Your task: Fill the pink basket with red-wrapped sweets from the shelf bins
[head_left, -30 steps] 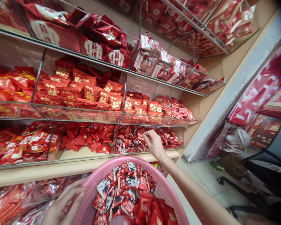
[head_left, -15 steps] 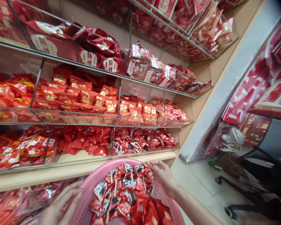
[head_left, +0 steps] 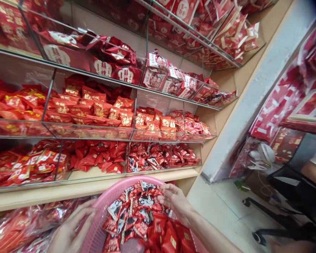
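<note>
In front of me is a round pink plastic basket [head_left: 94,225] with a perforated wall. In it lie several red candy packets [head_left: 144,202] printed with black-and-white figures. Plain shiny red packets [head_left: 171,235] are heaped at its near right side. My left hand [head_left: 72,226] is closed at the basket's left rim, its fingers partly hidden. Reaching over the right rim, my right hand [head_left: 173,200] has its fingers stretched and loosely apart, their tips touching the printed packets at the far right of the heap. No packet shows lifted in it.
Ahead rise shelves with clear-walled bins [head_left: 131,135] full of red packets. Bagged red goods [head_left: 28,225] lie below, at left. A black office chair [head_left: 287,218] stands on the tiled floor at right, with part of a person's arm [head_left: 314,174] beside it.
My right hand has shifted a little left over the packets, and its fingers have loosened. My left hand stays at the rim. A person's arm has come into view at the right edge.
</note>
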A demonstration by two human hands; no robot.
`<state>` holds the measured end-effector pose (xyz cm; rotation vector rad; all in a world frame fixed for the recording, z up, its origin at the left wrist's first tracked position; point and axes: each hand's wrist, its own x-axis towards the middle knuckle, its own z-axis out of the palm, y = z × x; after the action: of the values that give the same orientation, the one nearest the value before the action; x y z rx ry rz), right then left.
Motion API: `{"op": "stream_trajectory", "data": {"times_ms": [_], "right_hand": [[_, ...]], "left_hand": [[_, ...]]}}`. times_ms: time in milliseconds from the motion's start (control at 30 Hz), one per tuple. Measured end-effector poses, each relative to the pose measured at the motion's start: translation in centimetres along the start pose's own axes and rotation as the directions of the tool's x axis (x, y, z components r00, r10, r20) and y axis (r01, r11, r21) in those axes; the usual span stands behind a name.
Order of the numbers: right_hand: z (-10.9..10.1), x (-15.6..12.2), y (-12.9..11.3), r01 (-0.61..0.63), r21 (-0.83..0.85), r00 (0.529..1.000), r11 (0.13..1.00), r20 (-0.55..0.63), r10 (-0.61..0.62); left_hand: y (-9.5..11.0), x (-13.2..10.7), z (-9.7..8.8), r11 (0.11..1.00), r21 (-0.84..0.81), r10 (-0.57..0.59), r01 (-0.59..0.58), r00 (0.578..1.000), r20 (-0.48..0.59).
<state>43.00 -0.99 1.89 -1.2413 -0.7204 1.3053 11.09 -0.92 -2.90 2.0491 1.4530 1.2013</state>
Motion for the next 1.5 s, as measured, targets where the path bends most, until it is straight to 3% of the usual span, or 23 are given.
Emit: {"op": "stream_trajectory", "data": {"times_ms": [167,300,400,500,600,667,800,1000,1267,1333,1433,1500], "right_hand": [[-0.3,0.8,0.6,0.101,-0.126,0.994,0.987,0.05,-0.095],[-0.8,1.3,0.5,0.16,-0.418,0.987,0.894,0.073,-0.142],[-1.3,1.7,-0.9,0.27,-0.71,0.95,0.65,0.086,-0.301],[-1.5,3.0,-3.6,0.415,-0.864,0.827,0.285,0.227,-0.514],[-1.0,5.3,-6.4,0.374,-0.926,0.754,-0.054,0.338,-0.564],[-0.3,7.0,-7.7,0.314,-0.936,0.75,-0.161,0.348,-0.562],[1.3,10.0,-8.9,0.243,-0.942,0.779,-0.231,0.331,-0.533],[1.8,11.5,-9.0,0.207,-0.94,0.816,-0.272,0.319,-0.481],[1.3,7.4,-9.5,0.292,-0.941,0.74,-0.168,0.334,-0.584],[1.2,5.4,-9.1,0.383,-0.922,0.742,-0.059,0.345,-0.575],[1.5,1.9,-8.1,0.532,-0.814,0.781,0.235,0.364,-0.507],[2.0,-0.4,-7.4,0.567,-0.753,0.796,0.334,0.397,-0.456]], "left_hand": [[-1.7,-0.1,0.9,0.999,-0.016,0.028,-0.029,0.998,-0.051],[-2.8,-0.1,1.4,0.998,-0.046,0.048,-0.052,0.996,-0.08],[-2.6,-0.3,1.2,1.0,-0.009,0.016,-0.016,0.999,-0.043],[-2.3,-0.5,1.0,1.0,0.019,-0.018,0.018,1.0,0.002],[-2.5,-0.6,1.1,0.999,0.019,-0.027,0.026,0.999,0.043],[-2.7,-0.7,1.3,1.0,0.012,-0.016,0.016,0.999,0.047],[-2.3,-0.5,1.2,1.0,0.028,-0.009,0.008,1.0,0.023],[-0.7,-0.4,0.8,0.999,0.029,-0.018,0.018,1.0,0.004],[-1.6,-0.2,0.7,0.996,-0.08,-0.029,0.033,0.998,0.052],[-0.3,0.8,-0.1,0.989,-0.121,-0.072,0.084,0.992,0.103],[3.2,2.7,-1.0,0.977,-0.154,-0.126,0.148,0.982,0.144],[5.9,3.9,-1.0,0.974,-0.19,-0.094,0.122,0.984,0.151]]}}
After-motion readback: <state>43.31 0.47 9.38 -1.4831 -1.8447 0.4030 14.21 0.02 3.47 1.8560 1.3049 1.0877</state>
